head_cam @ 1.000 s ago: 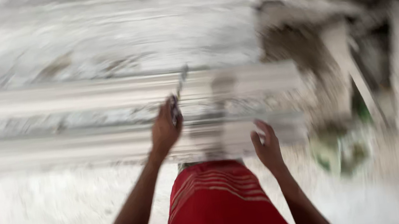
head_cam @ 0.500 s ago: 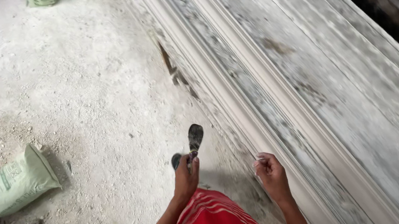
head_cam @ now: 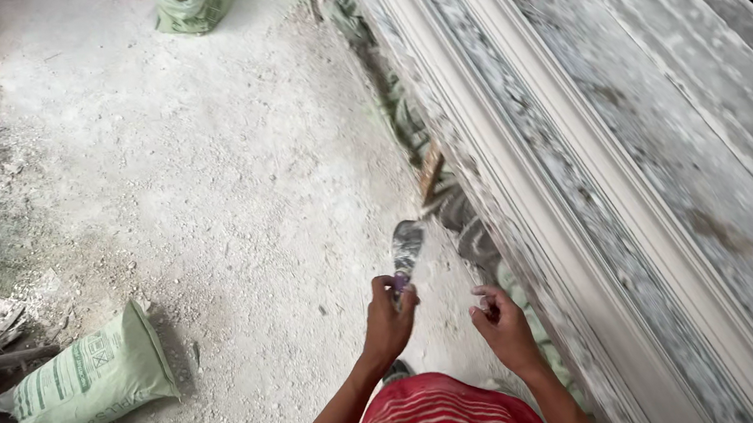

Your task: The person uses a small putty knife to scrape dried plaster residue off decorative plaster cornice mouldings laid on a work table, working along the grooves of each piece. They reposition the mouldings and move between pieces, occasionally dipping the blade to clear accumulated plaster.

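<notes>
Head view, putty knife (head_cam: 406,248) gripped by its handle in the left hand (head_cam: 388,318), right hand (head_cam: 502,321) loosely curled — nothing held, long plaster moulding (head_cam: 588,182) just beside

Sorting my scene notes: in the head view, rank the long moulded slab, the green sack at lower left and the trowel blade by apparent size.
1. Long moulded slab, largest by far.
2. Green sack.
3. Trowel blade, held in the left hand, smallest, though it sits nearer the camera than the sack.

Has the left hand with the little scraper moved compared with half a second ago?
Cannot tell: the camera swung. The left hand holds the scraper about as far left of the long moulding as before.
</notes>
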{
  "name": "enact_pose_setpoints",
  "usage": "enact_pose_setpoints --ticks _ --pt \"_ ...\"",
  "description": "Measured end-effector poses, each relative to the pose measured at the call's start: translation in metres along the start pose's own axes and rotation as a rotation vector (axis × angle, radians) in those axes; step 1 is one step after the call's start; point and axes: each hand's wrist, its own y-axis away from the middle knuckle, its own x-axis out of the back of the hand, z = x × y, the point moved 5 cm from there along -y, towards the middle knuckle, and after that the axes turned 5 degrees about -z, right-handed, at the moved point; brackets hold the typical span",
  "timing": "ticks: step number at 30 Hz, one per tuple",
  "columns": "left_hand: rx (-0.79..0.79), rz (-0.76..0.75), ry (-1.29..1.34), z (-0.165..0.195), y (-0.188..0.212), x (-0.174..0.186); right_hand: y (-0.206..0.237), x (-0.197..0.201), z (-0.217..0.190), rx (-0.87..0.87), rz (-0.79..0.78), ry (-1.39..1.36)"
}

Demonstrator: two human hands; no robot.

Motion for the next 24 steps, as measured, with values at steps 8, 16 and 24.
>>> enact_pose_setpoints --ticks 8,16,24 --pt "0.357 0.237 0.31 -0.055 -0.076 0.083 -0.168 -0.046 -0.023 -0.119 -0.176 0.146" --pt "0.539 0.193 0.313 -0.1 -0.222 0.104 -0.379 -0.084 -0.04 -0.076 -0.328 0.199" --pt "0.409 0.162 0.134 -0.037 -0.439 0.149 -0.565 -0.057 -0.13 0.381 -0.377 0.29"
